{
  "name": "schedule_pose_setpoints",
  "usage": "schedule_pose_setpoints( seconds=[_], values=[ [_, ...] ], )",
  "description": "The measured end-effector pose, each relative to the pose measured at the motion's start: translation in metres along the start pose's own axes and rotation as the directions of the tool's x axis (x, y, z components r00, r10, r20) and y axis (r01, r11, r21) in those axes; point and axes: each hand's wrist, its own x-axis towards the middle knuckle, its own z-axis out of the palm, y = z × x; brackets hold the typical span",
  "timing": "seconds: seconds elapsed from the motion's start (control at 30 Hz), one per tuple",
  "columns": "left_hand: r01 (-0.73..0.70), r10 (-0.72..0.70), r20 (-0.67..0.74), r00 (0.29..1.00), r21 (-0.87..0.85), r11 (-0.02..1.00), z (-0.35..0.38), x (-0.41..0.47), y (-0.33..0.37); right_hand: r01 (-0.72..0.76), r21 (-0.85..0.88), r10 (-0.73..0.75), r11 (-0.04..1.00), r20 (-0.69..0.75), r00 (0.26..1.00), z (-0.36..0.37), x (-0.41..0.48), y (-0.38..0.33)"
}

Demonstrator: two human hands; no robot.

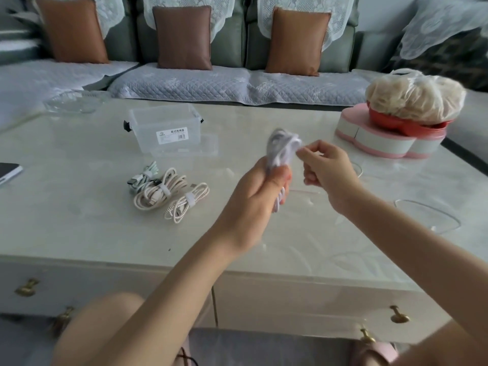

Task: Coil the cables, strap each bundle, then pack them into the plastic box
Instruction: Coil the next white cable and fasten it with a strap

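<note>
We see left hand (260, 188) gripping the white cable coil (281, 151) above the table (79, 220), right hand (327, 170) pinching its top edge, detail blurred. Three strapped bundles (158, 194) lie close together left of the hands, not yet packed; plastic box (166, 128) sits open behind them

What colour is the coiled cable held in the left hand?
White: the coiled cable bundle in the left hand, seen in the head view.

Left hand (258, 188) raised, fingers curled tight; right hand (327, 169) beside it, fingertips pinching.
</note>
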Motion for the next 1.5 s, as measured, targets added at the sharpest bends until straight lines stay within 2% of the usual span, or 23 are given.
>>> schedule_pose_setpoints(
  seconds=[0.1,0.23,0.3,0.4,0.47,0.57,0.67,0.8,1.0,1.1,1.23,1.33,1.4,1.5],
  values=[
    [-0.022,-0.007,0.141,0.99,0.207,0.978,0.011,-0.006,0.005,0.007,-0.004,-0.006,1.0,0.134,0.991,-0.004,-0.034,-0.007],
    [0.043,-0.119,0.167,0.979,0.401,0.915,0.012,-0.015,-0.003,0.078,0.021,-0.08,0.997,0.201,0.976,-0.009,-0.057,0.001],
    [0.09,-0.177,0.155,0.972,0.453,0.887,0.008,-0.018,-0.008,0.036,0.049,-0.045,0.998,0.194,0.98,-0.008,-0.058,0.013],
    [0.133,-0.22,0.177,0.959,0.401,0.906,0.002,-0.019,-0.013,-0.051,0.109,0.022,0.993,0.256,0.966,-0.006,-0.06,0.024],
    [0.172,-0.254,0.187,0.949,0.367,0.914,0.0,-0.016,-0.014,-0.032,0.107,-0.002,0.994,0.301,0.954,-0.008,-0.058,0.026],
    [0.142,-0.225,0.195,0.955,0.367,0.919,-0.002,-0.011,-0.019,-0.029,0.121,-0.017,0.992,0.358,0.934,-0.01,-0.054,0.025],
    [0.149,-0.204,0.129,0.97,0.346,0.926,-0.005,-0.003,-0.028,-0.005,0.109,-0.033,0.994,0.344,0.938,-0.011,-0.051,0.026],
    [0.16,-0.209,0.119,0.971,0.33,0.93,-0.004,0.005,-0.039,0.063,0.05,-0.075,0.997,0.311,0.947,-0.015,-0.043,0.025],
    [0.145,-0.159,0.043,0.986,0.223,0.964,0.008,0.018,-0.05,-0.011,0.021,0.005,1.0,0.284,0.959,-0.022,-0.034,0.032],
    [0.14,-0.151,0.048,0.987,0.179,0.974,0.011,0.022,-0.049,-0.04,0.025,0.031,0.999,0.288,0.957,-0.026,-0.034,0.037],
    [0.211,-0.212,0.039,0.976,0.043,0.977,0.018,0.028,-0.051,-0.039,0.014,0.033,0.999,0.302,0.953,-0.029,-0.038,0.041],
    [0.285,-0.284,0.034,0.958,-0.046,0.957,0.019,0.03,-0.053,0.095,-0.039,-0.079,0.995,0.298,0.951,-0.03,-0.047,0.044],
    [0.308,-0.306,0.038,0.951,-0.076,0.948,0.019,0.03,-0.053,0.221,-0.105,-0.176,0.97,0.331,0.927,-0.032,-0.051,0.041],
    [0.352,-0.346,0.074,0.935,-0.1,0.931,0.015,0.029,-0.049,0.362,-0.247,-0.24,0.899,0.415,0.877,-0.042,-0.051,0.037]
  ],
)
